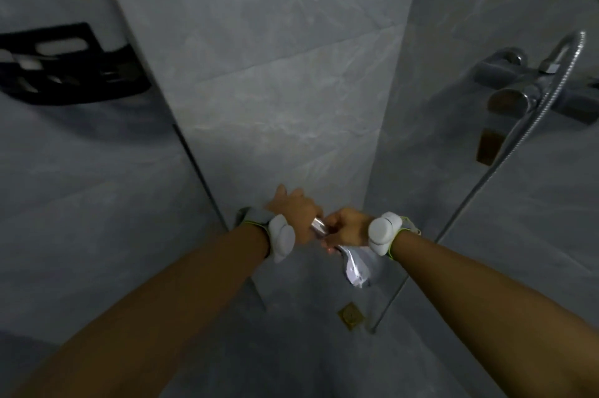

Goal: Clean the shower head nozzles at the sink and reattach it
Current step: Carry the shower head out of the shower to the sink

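Observation:
I hold a chrome shower head (356, 268) in front of me, low in the shower corner. My left hand (296, 212) grips its handle end, and my right hand (348, 227) pinches the handle right beside it. The wide head part hangs below my right wrist, face partly hidden. A metal hose (505, 157) runs from the wall mixer down past my right arm to the floor; its far end is hidden from view.
A chrome shower mixer (518, 83) is mounted on the right wall. A black shelf (64, 66) with pale items sticks out of the left wall. A brass floor drain (350, 316) lies below the hands. Grey tiled walls close in on all sides.

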